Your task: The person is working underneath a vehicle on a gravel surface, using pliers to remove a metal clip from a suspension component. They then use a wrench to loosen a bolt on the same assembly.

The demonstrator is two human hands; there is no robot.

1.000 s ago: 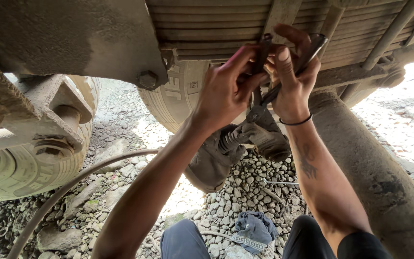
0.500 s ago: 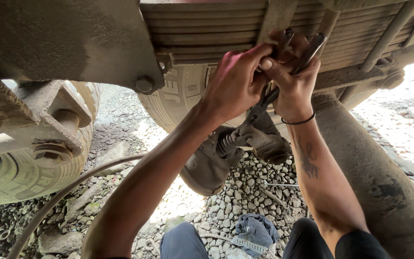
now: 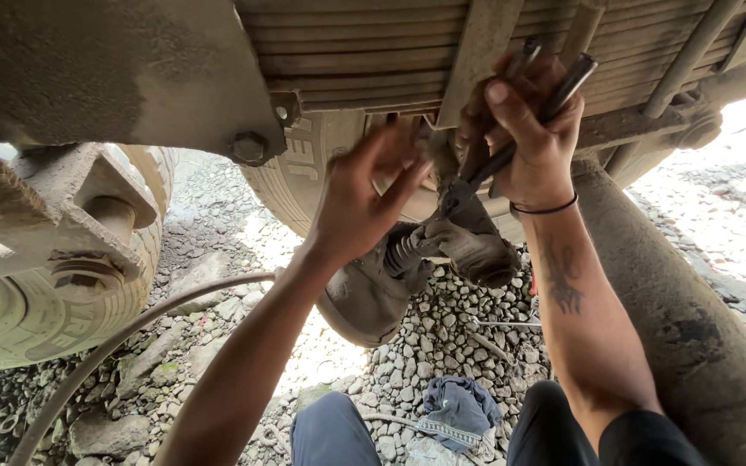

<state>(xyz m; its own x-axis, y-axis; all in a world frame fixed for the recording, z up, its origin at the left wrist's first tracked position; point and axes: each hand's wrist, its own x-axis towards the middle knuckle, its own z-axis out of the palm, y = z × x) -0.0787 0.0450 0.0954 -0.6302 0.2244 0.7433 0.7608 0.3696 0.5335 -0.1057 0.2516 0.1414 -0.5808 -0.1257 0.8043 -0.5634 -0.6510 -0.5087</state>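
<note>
Both hands work overhead in the head view: the right hand (image 3: 533,142) is clenched around a dark metal tool (image 3: 554,95) whose long axis slants up and right against the lower edge of the leaf spring pack (image 3: 364,52). The left hand (image 3: 364,203), fingers spread and holding nothing, sits lower left, farther from the tool.

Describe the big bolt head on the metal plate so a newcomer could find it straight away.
Start at the broad rusty metal plate filling the upper left, under the vehicle. Follow its lower right corner towards the stacked leaf springs; the bolt head sits just inside that corner, left of the left hand. It is six-sided, dusty grey, and larger than the small nut above it.
</note>
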